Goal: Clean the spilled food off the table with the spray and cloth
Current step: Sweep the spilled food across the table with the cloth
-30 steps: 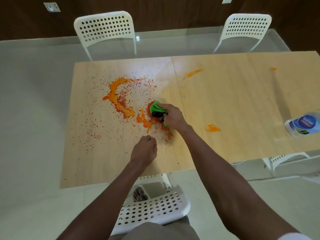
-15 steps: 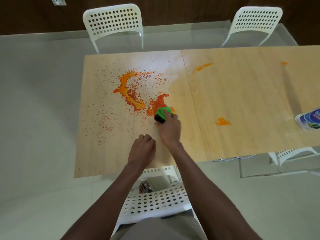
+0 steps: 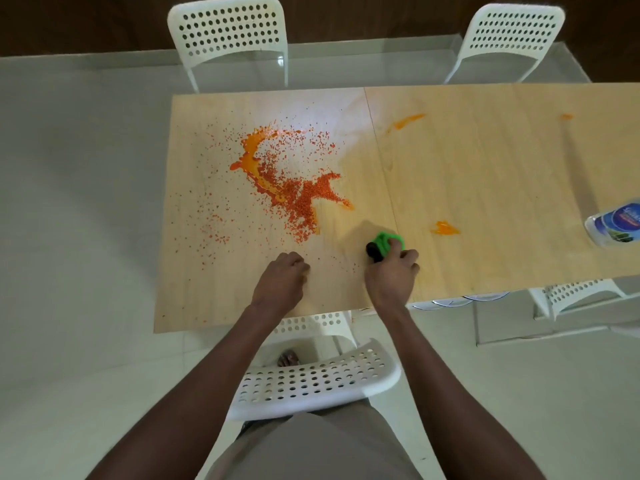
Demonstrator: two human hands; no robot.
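An orange-red spill of sauce and small grains (image 3: 291, 188) spreads over the left half of the wooden table (image 3: 485, 188). My right hand (image 3: 391, 275) grips a bunched green and black cloth (image 3: 384, 245) on the table, right of and below the main spill. My left hand (image 3: 282, 280) rests on the table as a loose fist near the front edge, holding nothing. Smaller orange smears lie at the seam (image 3: 408, 119), near the cloth (image 3: 445, 229) and far right (image 3: 566, 116). The spray bottle (image 3: 614, 227) lies at the table's right edge, cut off by the frame.
Two white perforated chairs (image 3: 228, 29) (image 3: 512, 29) stand at the far side. A third chair (image 3: 311, 382) is tucked under the near edge in front of me. Another chair (image 3: 581, 296) shows under the table at right. Pale tiled floor surrounds the table.
My right hand has pulled the cloth back toward me and to the right, out of the spill, leaving the grains heaped together. My left hand stayed in place.
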